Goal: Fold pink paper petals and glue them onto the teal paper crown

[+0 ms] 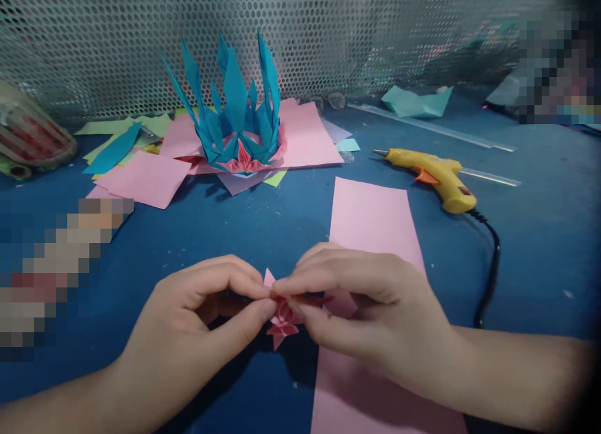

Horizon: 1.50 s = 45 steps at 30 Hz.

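Observation:
Between my two hands is a small folded piece of pink origami paper (283, 326) with several pointed tips. My left hand (201, 321) pinches its left side between thumb and forefinger. From the other side, my right hand (370, 309) pinches it too, thumb below and fingers above, hiding part of the folds. Beneath my right hand lies a long pink paper sheet (370, 215). Farther back stands a blue origami crown (235, 108) of tall pointed pieces, with a pink folded piece (244, 158) at its front.
A yellow glue gun (429, 174) with a black cord rests at the right, near clear glue sticks (436, 128). Pink paper squares (145, 177) and a blue leaf-shaped piece (115, 149) lie left. Behind rises a perforated metal panel (328, 39); a clear jar (35, 127) lies far left.

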Each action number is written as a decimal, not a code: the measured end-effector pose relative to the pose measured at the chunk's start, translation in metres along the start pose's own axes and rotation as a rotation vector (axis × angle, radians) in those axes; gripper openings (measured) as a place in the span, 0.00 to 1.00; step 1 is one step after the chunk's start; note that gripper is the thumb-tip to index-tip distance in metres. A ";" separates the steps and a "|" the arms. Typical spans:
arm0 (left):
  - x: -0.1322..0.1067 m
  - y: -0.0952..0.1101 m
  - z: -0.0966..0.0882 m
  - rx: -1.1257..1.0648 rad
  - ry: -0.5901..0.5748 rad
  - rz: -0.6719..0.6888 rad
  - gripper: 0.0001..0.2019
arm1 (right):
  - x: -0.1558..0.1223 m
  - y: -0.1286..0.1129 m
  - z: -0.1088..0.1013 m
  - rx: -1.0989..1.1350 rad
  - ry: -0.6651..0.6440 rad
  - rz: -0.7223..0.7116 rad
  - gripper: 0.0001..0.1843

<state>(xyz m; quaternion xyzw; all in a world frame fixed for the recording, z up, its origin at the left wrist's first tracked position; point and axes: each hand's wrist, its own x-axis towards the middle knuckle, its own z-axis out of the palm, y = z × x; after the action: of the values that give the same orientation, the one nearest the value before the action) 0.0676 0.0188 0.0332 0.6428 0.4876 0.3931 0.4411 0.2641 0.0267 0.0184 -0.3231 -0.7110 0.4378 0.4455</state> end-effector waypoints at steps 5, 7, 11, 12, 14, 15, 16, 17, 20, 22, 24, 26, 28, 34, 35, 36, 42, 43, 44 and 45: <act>-0.002 -0.004 -0.008 0.152 -0.102 0.091 0.09 | 0.001 -0.002 -0.002 -0.031 -0.054 -0.098 0.18; -0.001 -0.006 -0.010 0.220 -0.120 0.133 0.09 | 0.001 -0.001 -0.003 -0.024 -0.059 -0.100 0.17; -0.001 -0.012 -0.009 0.297 -0.106 0.244 0.09 | -0.001 0.002 -0.003 -0.067 -0.070 -0.079 0.13; -0.002 -0.014 -0.008 0.293 -0.089 0.264 0.09 | -0.001 0.003 -0.004 -0.096 -0.078 -0.082 0.11; -0.004 -0.015 -0.006 0.280 -0.059 0.280 0.09 | -0.002 0.004 -0.004 -0.171 -0.097 -0.112 0.08; -0.005 -0.016 -0.005 0.275 -0.053 0.277 0.09 | -0.002 0.005 -0.005 -0.214 -0.101 -0.137 0.07; -0.005 -0.015 -0.004 0.272 -0.048 0.270 0.09 | -0.003 0.006 -0.005 -0.255 -0.099 -0.170 0.06; -0.006 -0.015 -0.003 0.269 -0.041 0.263 0.09 | -0.003 0.006 -0.005 -0.289 -0.091 -0.208 0.05; -0.006 -0.013 -0.003 0.276 -0.032 0.248 0.10 | -0.004 0.009 -0.003 -0.357 -0.069 -0.313 0.05; -0.006 -0.012 -0.004 0.287 -0.032 0.244 0.10 | -0.005 0.011 -0.003 -0.394 -0.079 -0.356 0.05; -0.006 -0.010 -0.005 0.306 -0.044 0.243 0.10 | -0.005 0.012 -0.002 -0.451 -0.097 -0.380 0.03; -0.006 -0.008 -0.006 0.340 -0.071 0.242 0.10 | -0.005 0.011 -0.003 -0.511 -0.124 -0.382 0.03; -0.006 -0.006 -0.007 0.370 -0.090 0.268 0.10 | -0.006 0.010 -0.003 -0.554 -0.147 -0.372 0.05; -0.006 -0.008 -0.010 0.400 -0.099 0.370 0.09 | -0.006 0.008 -0.003 -0.585 -0.155 -0.356 0.08; -0.006 -0.010 -0.010 0.407 -0.108 0.370 0.09 | -0.006 0.008 -0.003 -0.569 -0.150 -0.347 0.07; -0.005 -0.011 -0.010 0.410 -0.118 0.359 0.09 | -0.006 0.008 -0.002 -0.544 -0.137 -0.336 0.06; -0.003 -0.015 -0.008 0.314 -0.137 0.209 0.06 | -0.006 0.008 0.001 -0.372 -0.050 -0.193 0.09; -0.003 -0.015 -0.008 0.283 -0.150 0.185 0.06 | -0.006 0.007 0.000 -0.359 -0.046 -0.179 0.08; -0.003 -0.015 -0.007 0.256 -0.161 0.173 0.06 | -0.006 0.006 0.000 -0.347 -0.045 -0.172 0.08; -0.002 -0.016 -0.007 0.240 -0.174 0.172 0.07 | -0.006 0.006 0.000 -0.335 -0.051 -0.173 0.08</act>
<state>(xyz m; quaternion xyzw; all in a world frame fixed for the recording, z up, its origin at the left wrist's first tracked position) 0.0562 0.0198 0.0203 0.7620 0.4339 0.3111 0.3664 0.2670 0.0242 0.0112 -0.3195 -0.8100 0.2814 0.4032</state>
